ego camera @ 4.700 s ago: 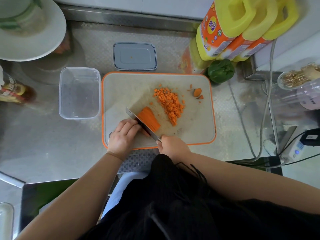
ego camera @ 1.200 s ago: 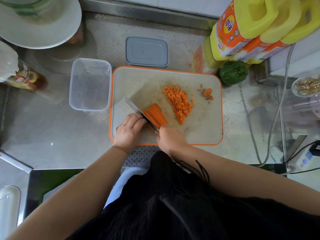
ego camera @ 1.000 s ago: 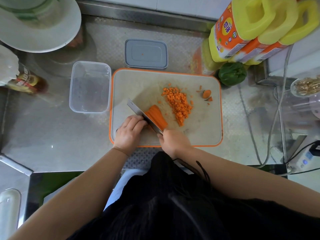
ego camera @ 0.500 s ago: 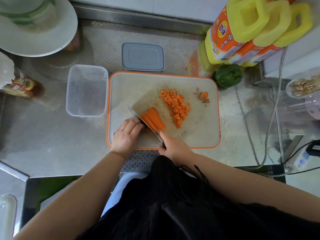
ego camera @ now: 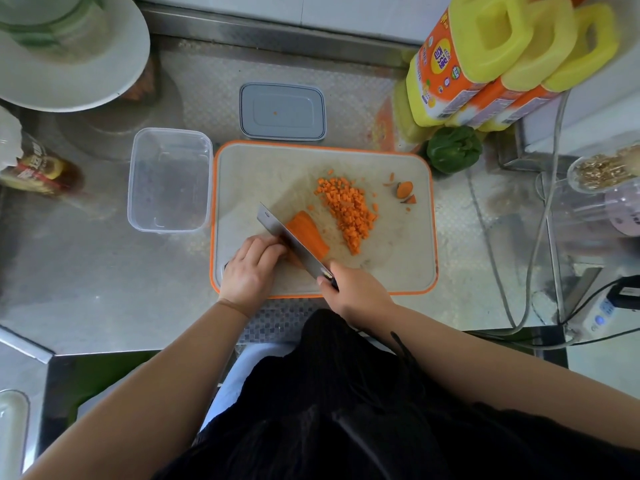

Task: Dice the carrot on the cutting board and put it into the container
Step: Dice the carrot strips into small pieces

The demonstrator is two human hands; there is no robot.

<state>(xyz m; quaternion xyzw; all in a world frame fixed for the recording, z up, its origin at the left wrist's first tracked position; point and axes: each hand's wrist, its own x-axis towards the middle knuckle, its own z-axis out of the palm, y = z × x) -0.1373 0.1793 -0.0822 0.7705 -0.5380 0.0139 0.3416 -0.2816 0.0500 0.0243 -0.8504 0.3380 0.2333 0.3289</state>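
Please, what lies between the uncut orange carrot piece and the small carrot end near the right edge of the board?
In the head view, the pile of small diced carrot cubes lies between the uncut orange carrot piece and the small carrot end.

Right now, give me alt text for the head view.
A right hand holds a cleaver over a carrot piece steadied by the left hand on a cutting board; diced carrot is piled alongside, a clear container left.
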